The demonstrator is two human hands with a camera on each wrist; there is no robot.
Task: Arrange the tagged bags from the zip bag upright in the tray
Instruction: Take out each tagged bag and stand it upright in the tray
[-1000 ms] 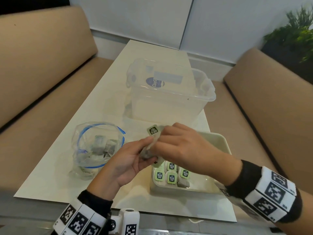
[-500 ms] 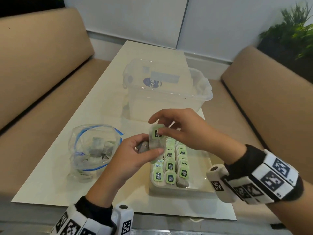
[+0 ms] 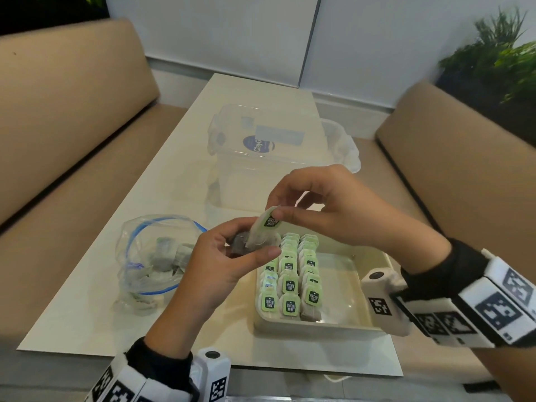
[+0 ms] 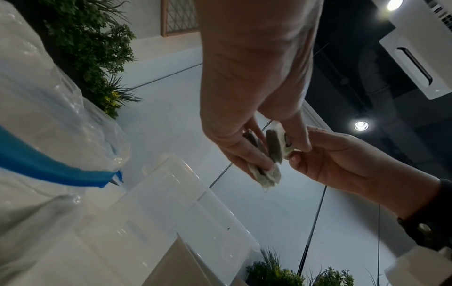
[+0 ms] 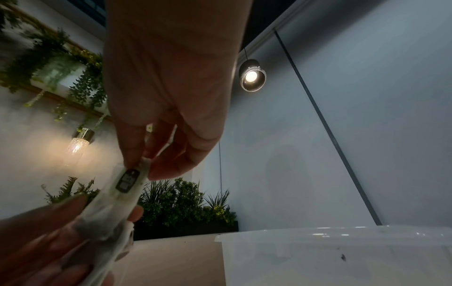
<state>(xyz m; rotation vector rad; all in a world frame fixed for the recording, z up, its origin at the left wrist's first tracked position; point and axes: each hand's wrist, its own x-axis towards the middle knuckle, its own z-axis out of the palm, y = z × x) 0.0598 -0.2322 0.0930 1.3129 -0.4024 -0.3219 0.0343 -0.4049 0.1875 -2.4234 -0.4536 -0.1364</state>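
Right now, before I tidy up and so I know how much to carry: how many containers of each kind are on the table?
Zip bag: 1
Clear plastic storage box: 1
Tray: 1
Total: 3

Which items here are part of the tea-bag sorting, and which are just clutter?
In the job:
- tea bag, pinched by left hand and right hand
- zip bag holding more tea bags
- tray with upright rows

Lying about:
- clear storage bin
- plants
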